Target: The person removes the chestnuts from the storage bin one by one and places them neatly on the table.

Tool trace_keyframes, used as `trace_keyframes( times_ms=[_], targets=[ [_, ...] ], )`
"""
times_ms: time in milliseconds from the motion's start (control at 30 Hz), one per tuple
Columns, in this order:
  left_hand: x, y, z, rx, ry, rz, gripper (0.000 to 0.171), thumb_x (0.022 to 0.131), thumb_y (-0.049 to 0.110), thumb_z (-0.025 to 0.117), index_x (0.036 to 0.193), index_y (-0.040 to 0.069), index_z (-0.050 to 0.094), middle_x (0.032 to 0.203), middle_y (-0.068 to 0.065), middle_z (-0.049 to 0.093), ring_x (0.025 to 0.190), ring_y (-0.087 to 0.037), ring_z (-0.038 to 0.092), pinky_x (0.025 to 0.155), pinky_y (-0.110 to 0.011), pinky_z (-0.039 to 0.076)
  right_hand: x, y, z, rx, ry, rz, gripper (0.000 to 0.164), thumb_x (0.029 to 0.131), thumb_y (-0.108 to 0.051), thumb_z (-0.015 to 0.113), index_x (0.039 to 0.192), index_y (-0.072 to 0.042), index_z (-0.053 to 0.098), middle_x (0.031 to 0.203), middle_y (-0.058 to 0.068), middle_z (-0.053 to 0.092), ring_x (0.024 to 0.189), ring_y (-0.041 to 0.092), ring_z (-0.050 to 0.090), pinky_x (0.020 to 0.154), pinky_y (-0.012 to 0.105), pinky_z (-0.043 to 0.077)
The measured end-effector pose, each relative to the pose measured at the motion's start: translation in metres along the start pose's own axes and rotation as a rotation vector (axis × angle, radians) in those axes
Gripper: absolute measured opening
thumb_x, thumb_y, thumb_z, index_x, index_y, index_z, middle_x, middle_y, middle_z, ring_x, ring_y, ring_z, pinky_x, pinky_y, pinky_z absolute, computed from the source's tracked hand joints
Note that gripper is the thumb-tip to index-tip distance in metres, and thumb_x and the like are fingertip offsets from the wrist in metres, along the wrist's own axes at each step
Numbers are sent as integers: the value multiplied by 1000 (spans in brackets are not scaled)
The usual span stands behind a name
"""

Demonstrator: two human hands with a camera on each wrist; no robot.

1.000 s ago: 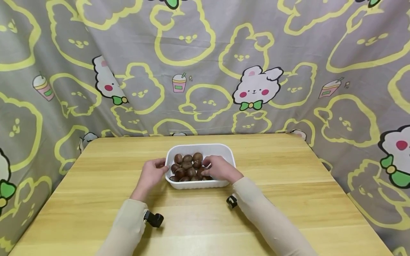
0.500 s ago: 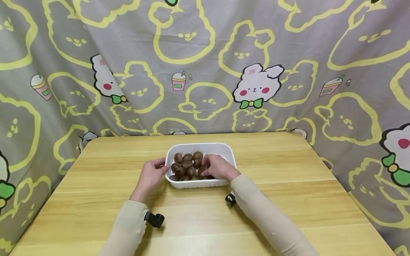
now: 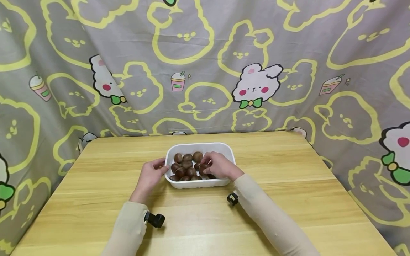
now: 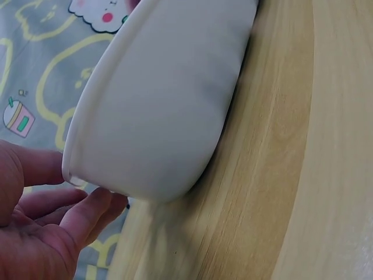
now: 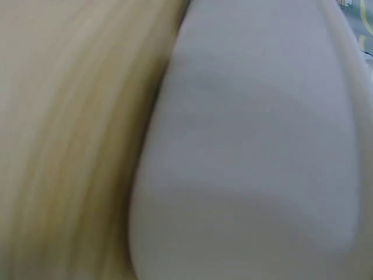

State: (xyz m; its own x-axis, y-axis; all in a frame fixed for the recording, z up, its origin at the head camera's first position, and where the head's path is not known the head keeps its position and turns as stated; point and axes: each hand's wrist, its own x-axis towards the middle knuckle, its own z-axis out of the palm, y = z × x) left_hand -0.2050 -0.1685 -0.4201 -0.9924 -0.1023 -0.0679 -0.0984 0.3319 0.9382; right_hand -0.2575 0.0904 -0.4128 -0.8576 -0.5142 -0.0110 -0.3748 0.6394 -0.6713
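A white plastic tray holds several glossy brown chestnuts, gathered mostly in its left and middle parts. At the tray's left end, my left hand pinches the rim. The left wrist view shows its thumb on one side of the tray edge and the fingers on the other. My right hand reaches over the right side and pinches a chestnut between thumb and fingertips, just above the others. In the right wrist view, the tray's outer wall fills most of the picture and hides this hand.
The tray stands on a light wooden table, towards its far edge. Behind and along both sides hangs a grey curtain with yellow outlines and bunny faces. A small black camera mount sits on the left wrist, another on the right.
My right hand has risen slightly, and the chestnut in its fingertips has shifted up and right from among the others. My left hand stays at the tray's left rim.
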Motion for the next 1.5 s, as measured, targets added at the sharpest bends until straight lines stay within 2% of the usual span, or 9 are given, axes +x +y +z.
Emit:
trace_keyframes(
  times_ms=[267,433,533,633,800,1000,1233,1500],
  targets=[
    [-2,0,1,-1,2,-10,40,97,4,59,135,-8,53,127,-26,59,119,-33,55,102,-43,46,-11,4,-30,132,79,-19,26,81,-2,78,104,-4,67,95,4,66,89,20,64,81,34,54],
    [-1,-1,1,-14,-8,3,40,97,3,59,134,-9,53,127,-26,59,118,-32,56,101,-42,47,-22,17,-60,249,210,49,32,84,-8,78,112,-1,66,104,11,67,98,27,63,86,39,54],
    [0,-2,2,-18,-18,22,40,97,3,58,134,-10,53,127,-27,59,117,-33,56,101,-42,47,-28,29,-80,278,287,90,35,85,-11,78,116,0,65,110,14,66,103,29,62,88,40,53],
    [1,-3,2,-18,-26,22,40,97,4,58,135,-9,52,127,-26,59,118,-33,56,101,-41,47,-37,44,-95,293,323,128,37,87,-13,77,118,1,63,114,16,65,105,31,61,90,41,52],
    [2,-2,1,-18,-31,19,40,98,5,59,135,-9,53,128,-26,59,118,-32,56,101,-41,47,-48,73,-106,261,295,209,38,89,-14,75,120,4,60,115,19,62,105,32,58,90,40,49],
    [0,0,-1,-12,-38,11,41,98,6,59,136,-8,52,129,-26,58,119,-33,56,101,-41,48,-51,95,-102,204,222,265,38,88,-12,74,119,7,60,109,22,62,98,32,58,85,37,50],
    [0,-3,-3,-19,-45,21,41,98,5,59,136,-9,52,129,-27,58,118,-34,56,99,-40,49,-41,105,-92,181,177,325,33,87,-9,75,113,6,61,101,19,63,91,28,59,79,32,51],
    [2,-6,-3,8,-41,27,42,98,8,60,137,-6,53,129,-24,59,119,-33,56,100,-42,48,-38,110,-86,146,158,376,32,88,-11,74,112,5,61,104,20,62,94,30,58,79,33,50]
  ],
)
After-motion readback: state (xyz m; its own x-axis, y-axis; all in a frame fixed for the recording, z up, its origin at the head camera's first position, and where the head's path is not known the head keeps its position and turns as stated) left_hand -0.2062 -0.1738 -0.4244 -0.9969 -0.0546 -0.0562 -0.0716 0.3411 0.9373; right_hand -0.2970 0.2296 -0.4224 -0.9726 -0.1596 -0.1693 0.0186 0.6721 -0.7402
